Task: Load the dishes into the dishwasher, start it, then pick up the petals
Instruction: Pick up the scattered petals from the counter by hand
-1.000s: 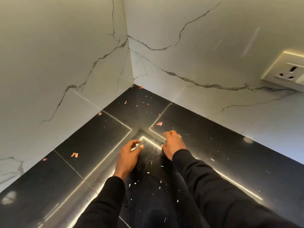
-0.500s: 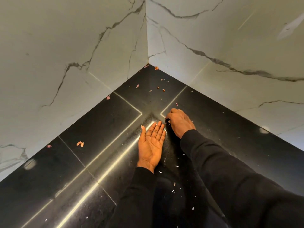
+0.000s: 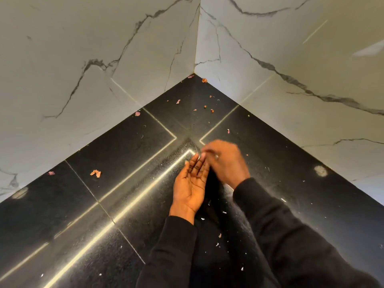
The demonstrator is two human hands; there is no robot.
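Small pink and orange petals lie scattered on the black stone counter point(image 3: 124, 148). One larger petal point(image 3: 95, 173) is at the left, another petal point(image 3: 137, 113) lies by the left wall, and several bits point(image 3: 211, 110) sit toward the corner. My left hand point(image 3: 190, 188) lies palm up and flat in the middle, with nothing visible in the palm. My right hand point(image 3: 225, 161) is blurred just above the left fingertips, its fingers bunched together. Whether it holds a petal is unclear.
White marble walls point(image 3: 104, 59) meet in a corner point(image 3: 194, 73) behind the counter. Tiny white flecks point(image 3: 220, 235) dot the surface near my sleeves. Bright light strips reflect across the counter. One small petal point(image 3: 228, 131) lies just beyond my right hand.
My left hand turned palm up and stayed flat. My right hand lifted off the counter and moved left, over the left fingertips. The camera tilted down and nearer to the corner.
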